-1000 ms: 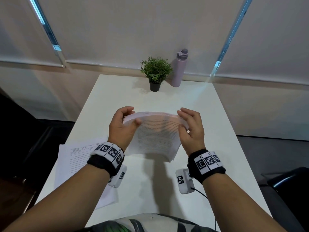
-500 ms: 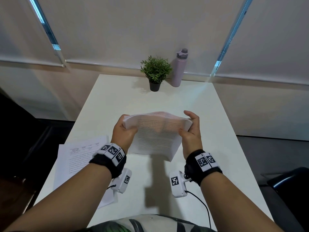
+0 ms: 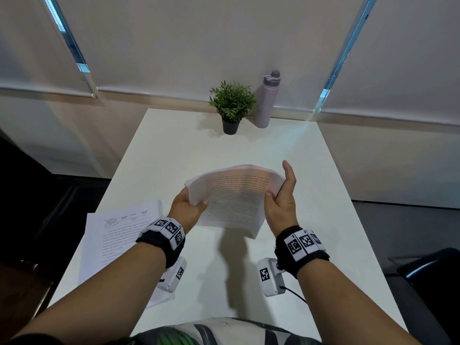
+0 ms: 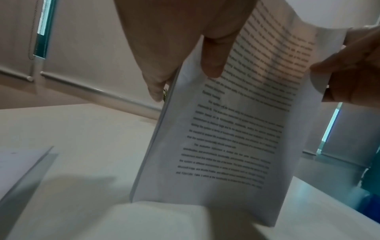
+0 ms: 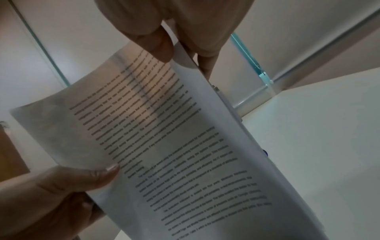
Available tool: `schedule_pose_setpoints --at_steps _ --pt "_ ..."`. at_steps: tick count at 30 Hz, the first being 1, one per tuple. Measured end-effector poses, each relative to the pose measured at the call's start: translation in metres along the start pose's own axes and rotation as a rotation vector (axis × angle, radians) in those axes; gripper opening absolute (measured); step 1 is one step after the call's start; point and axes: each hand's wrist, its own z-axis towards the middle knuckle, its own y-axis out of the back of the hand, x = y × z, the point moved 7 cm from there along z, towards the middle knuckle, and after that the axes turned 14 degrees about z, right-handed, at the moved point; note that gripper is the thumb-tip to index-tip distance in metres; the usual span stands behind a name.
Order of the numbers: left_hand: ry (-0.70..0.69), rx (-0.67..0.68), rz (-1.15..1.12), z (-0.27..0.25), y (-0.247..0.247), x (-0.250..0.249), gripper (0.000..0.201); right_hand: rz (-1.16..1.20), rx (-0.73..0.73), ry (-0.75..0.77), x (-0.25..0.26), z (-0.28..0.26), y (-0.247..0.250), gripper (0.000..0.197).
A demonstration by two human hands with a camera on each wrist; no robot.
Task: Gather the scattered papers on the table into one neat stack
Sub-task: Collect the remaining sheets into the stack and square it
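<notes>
A thick stack of printed papers (image 3: 234, 197) stands on edge, bowed toward me, over the middle of the white table (image 3: 174, 158). My left hand (image 3: 191, 202) grips its left edge, thumb on the printed front and fingers behind. My right hand (image 3: 278, 192) pinches the right edge, thumb in front and fingers reaching up behind. In the left wrist view the stack (image 4: 236, 129) runs down to the tabletop; whether its lower edge touches is unclear. The right wrist view shows the same page (image 5: 174, 146). More printed sheets (image 3: 117, 235) lie flat at the table's near left.
A small potted plant (image 3: 232, 103) and a lilac bottle (image 3: 267, 98) stand at the table's far edge by the wall. A dark chair (image 3: 428, 270) sits off the right side. The flat sheets overhang the table's left edge.
Both hands have slid from the stack's top corners down to its side edges. The stack has turned slightly and shifted right, and my right fingers have straightened upward.
</notes>
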Motion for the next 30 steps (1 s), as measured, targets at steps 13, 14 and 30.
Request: schedule_pose_setpoints --at_steps 13,14,30 --pt "-0.058 -0.084 -0.200 0.002 0.015 -0.001 0.031 -0.125 0.105 -0.107 -0.016 -0.005 -0.014 0.026" --pt "-0.048 -0.061 -0.204 0.003 0.015 0.003 0.035 -0.131 0.111 -0.127 -0.019 -0.006 -0.016 0.026" --pt "0.789 -0.199 0.845 -0.034 0.153 0.231 0.080 -0.258 0.059 -0.526 -0.082 -0.028 -0.002 0.021"
